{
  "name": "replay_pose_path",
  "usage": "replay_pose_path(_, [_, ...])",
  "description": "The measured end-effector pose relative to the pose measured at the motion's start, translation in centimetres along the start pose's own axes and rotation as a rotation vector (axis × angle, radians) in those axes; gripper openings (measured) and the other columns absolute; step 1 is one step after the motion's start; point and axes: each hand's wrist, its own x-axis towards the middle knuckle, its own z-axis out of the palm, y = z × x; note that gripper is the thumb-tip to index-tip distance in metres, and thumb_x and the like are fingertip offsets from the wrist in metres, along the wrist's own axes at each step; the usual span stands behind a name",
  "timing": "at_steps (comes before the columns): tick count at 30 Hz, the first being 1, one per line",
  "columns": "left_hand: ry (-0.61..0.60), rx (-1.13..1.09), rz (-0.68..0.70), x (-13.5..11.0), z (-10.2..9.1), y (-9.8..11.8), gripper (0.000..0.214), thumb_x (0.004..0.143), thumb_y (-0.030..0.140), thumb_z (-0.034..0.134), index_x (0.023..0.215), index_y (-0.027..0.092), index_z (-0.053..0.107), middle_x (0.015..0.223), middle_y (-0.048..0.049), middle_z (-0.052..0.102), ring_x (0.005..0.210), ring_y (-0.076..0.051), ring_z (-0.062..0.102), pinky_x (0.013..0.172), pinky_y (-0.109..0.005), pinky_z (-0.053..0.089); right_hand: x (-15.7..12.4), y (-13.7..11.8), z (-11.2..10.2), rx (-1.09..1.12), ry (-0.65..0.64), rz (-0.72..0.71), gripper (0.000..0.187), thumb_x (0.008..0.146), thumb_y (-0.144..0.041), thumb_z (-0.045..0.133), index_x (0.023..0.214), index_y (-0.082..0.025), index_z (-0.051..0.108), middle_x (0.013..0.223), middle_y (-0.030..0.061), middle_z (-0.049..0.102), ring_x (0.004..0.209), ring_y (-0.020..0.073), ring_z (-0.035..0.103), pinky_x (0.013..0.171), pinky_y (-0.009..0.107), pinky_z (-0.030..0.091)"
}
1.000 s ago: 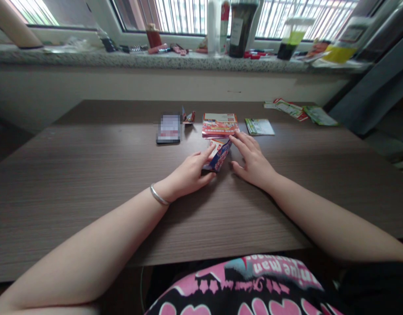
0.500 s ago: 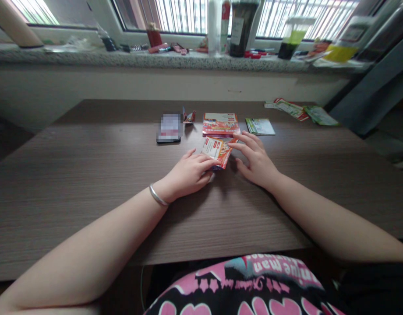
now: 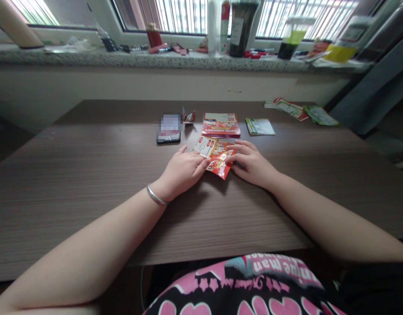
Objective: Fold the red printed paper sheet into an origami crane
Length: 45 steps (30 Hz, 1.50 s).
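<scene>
A glossy red, orange and white printed leaflet point(image 3: 217, 161) lies on the table between my hands, turned at an angle, its near corner towards me. My left hand point(image 3: 185, 168), with a silver bangle at the wrist, grips its left edge, thumb along the near side. On the right edge my right hand point(image 3: 254, 164) holds the paper, fingers bent over the top and slightly spread; its underside is hidden. Just beyond the leaflet sits a neat stack of similar red leaflets point(image 3: 221, 126).
A dark phone point(image 3: 169, 129) lies at the left of the stack, beside a small folded paper piece point(image 3: 189, 117). To the right are a green-white card stack point(image 3: 259, 127) and loose printed papers point(image 3: 319, 115). Bottles and small items line the stone windowsill point(image 3: 188, 61) behind the table.
The leaflet has shifted slightly towards me and shows more of its red face. My left hand has slid a little left, and my right hand's fingers have come down onto its right edge.
</scene>
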Motion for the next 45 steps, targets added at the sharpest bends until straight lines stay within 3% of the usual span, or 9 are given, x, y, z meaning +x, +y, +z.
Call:
replay_pose_path(3, [0.006,0.037,0.022,0.0,0.1,0.0,0.041,0.098,0.038,0.031,0.095,0.019,0.068,0.106,-0.0067,0.070,0.112,-0.025,0.058,0.109,-0.055,0.030,0.0,0.0,0.2,0.048,-0.038,-0.022,0.018,0.082,-0.021,0.061,0.099,-0.024,0.067,0.124,0.0070,0.062,0.125,0.0251,0.048,0.105,0.050,0.042])
replay_pose_path(7, [0.017,0.083,0.063,-0.1,0.4,0.0,0.028,0.093,0.035,0.045,0.084,0.017,0.064,0.095,-0.0063,0.068,0.093,-0.021,0.062,0.109,-0.052,0.032,-0.1,0.2,0.3,0.106,-0.067,-0.018,0.018,0.083,-0.022,0.061,0.100,-0.025,0.066,0.124,0.0069,0.062,0.122,0.0245,0.050,0.103,0.051,0.043])
replay_pose_path(10, [0.016,0.061,0.112,-0.1,0.7,0.0,0.025,0.091,0.035,0.050,0.103,0.017,0.063,0.109,-0.0086,0.065,0.102,-0.022,0.060,0.109,-0.050,0.035,-0.1,0.4,0.4,0.116,-0.062,-0.001,0.018,0.084,-0.023,0.060,0.101,-0.025,0.066,0.124,0.0080,0.062,0.123,0.0251,0.050,0.103,0.051,0.042])
replay_pose_path(12, [0.014,0.038,0.154,-0.2,0.9,-0.1,0.033,0.093,0.033,0.048,0.122,0.021,0.056,0.125,-0.0091,0.059,0.115,-0.024,0.055,0.109,-0.052,0.034,-0.2,0.4,0.4,0.115,-0.052,0.009,0.019,0.085,-0.023,0.059,0.103,-0.024,0.066,0.124,0.0087,0.062,0.122,0.0250,0.050,0.103,0.051,0.042])
replay_pose_path(14, [0.000,0.028,0.206,-0.2,1.1,-0.3,0.036,0.095,0.031,0.044,0.129,0.026,0.052,0.134,-0.0076,0.054,0.122,-0.024,0.051,0.110,-0.054,0.031,-0.1,0.3,0.4,0.111,-0.048,0.024,0.020,0.085,-0.022,0.058,0.104,-0.024,0.066,0.125,0.0086,0.062,0.122,0.0250,0.050,0.104,0.051,0.041])
replay_pose_path(21, [0.019,-0.028,0.297,0.1,1.4,-0.5,0.030,0.095,0.023,0.044,0.119,0.024,0.061,0.130,-0.0061,0.059,0.119,-0.020,0.056,0.114,-0.052,0.027,0.1,-0.1,0.0,0.148,-0.030,0.054,0.013,0.085,-0.027,0.061,0.096,-0.024,0.068,0.124,0.0083,0.062,0.120,0.0239,0.051,0.104,0.049,0.040])
replay_pose_path(28, [0.000,-0.134,0.367,0.3,1.3,-0.5,0.033,0.095,0.019,0.043,0.119,0.026,0.064,0.128,-0.0078,0.060,0.118,-0.020,0.056,0.102,-0.040,0.045,0.2,-0.1,0.2,0.176,0.002,0.074,0.008,0.084,-0.028,0.062,0.088,-0.024,0.069,0.121,0.0067,0.063,0.118,0.0229,0.053,0.103,0.049,0.042])
replay_pose_path(38, [-0.007,-0.093,0.406,0.2,1.3,-0.5,0.032,0.093,0.020,0.045,0.117,0.026,0.065,0.130,-0.0072,0.059,0.120,-0.022,0.053,0.105,-0.045,0.041,0.4,-0.3,0.7,0.194,0.100,0.317,0.007,0.079,-0.028,0.067,0.082,-0.022,0.069,0.127,0.0094,0.056,0.119,0.0250,0.054,0.102,0.049,0.044])
replay_pose_path(45, [-0.014,-0.100,0.411,0.1,1.5,-0.6,0.033,0.093,0.021,0.046,0.120,0.028,0.064,0.135,-0.0071,0.055,0.122,-0.023,0.052,0.105,-0.046,0.040,0.4,0.3,0.6,0.184,0.121,0.375,0.009,0.079,-0.029,0.067,0.081,-0.021,0.069,0.104,0.0082,0.065,0.101,0.0221,0.061,0.094,0.044,0.049])
